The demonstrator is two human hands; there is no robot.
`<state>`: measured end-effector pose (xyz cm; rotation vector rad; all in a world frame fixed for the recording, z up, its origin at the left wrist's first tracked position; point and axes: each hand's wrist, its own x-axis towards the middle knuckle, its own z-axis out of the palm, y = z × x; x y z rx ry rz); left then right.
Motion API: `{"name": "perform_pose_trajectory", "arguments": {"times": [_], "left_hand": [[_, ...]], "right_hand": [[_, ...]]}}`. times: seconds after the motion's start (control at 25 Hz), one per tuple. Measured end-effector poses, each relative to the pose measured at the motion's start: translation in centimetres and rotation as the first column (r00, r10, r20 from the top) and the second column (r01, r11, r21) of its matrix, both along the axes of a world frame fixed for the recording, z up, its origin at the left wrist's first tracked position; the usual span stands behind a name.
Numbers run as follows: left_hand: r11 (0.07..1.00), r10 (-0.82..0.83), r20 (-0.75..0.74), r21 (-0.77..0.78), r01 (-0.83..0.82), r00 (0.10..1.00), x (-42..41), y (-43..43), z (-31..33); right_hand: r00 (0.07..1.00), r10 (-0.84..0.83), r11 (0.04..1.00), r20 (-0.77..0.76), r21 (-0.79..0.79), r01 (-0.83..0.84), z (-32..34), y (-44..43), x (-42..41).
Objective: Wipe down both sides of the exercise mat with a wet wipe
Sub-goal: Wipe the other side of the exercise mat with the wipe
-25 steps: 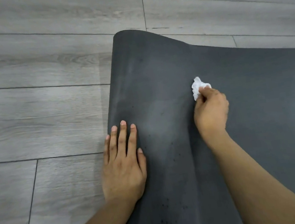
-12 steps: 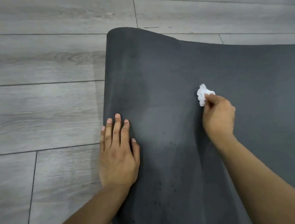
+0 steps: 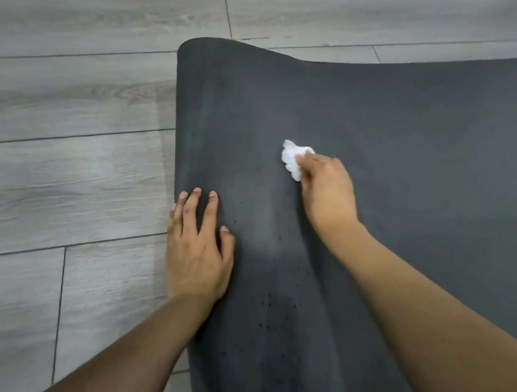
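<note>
— Grey floor boards (image 3: 59,181) are seen around. Where is the mat (image 3: 419,186)?
— On them, pressed by the left hand (image 3: 196,254), fingers apart. The wipe (image 3: 291,156) is pinched in the right hand (image 3: 328,191).

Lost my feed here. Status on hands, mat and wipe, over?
Left hand flat on mat, at its left edge. Right hand pinching crumpled wipe against mat. Nothing lying in the wipe's path.

Home room, grey plank floor (image 3: 53,182)
</note>
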<state>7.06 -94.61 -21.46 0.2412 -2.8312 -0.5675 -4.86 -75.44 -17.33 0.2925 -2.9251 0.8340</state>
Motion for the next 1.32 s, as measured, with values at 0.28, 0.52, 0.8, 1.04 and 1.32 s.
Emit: {"name": "perform_pose_trajectory", "arguments": {"times": [0.28, 0.52, 0.8, 1.04, 1.32], "left_hand": [[0.994, 0.006, 0.007, -0.107, -0.005, 1.000, 1.7, 0.4, 3.4], [0.983, -0.068, 0.231, -0.153, 0.105, 0.971, 9.5, 3.1, 3.0], [0.988, -0.030, 0.265, -0.141, 0.069, 0.964, 9.1, 3.2, 0.8], [0.991, -0.024, 0.231, -0.121, 0.053, 0.973, 9.0, 3.2, 1.5], [0.991, -0.017, 0.231, -0.127, 0.047, 0.973, 9.1, 3.3, 1.2]], "right_hand": [[0.965, -0.260, 0.959, 0.028, 0.125, 0.255, 0.1, 7.5, 2.7], [0.890, -0.447, 0.886, 0.089, -0.098, 0.454, -0.2, 3.9, 2.4], [0.864, 0.499, 0.866, -0.071, 0.034, -0.498, -1.5, -13.5, 5.1], [0.991, 0.032, 0.992, -0.128, 0.127, -0.016, -1.1, 2.4, 2.3], [0.992, -0.113, 0.962, 0.063, -0.243, 0.125, 1.0, -5.0, 4.4]]}}
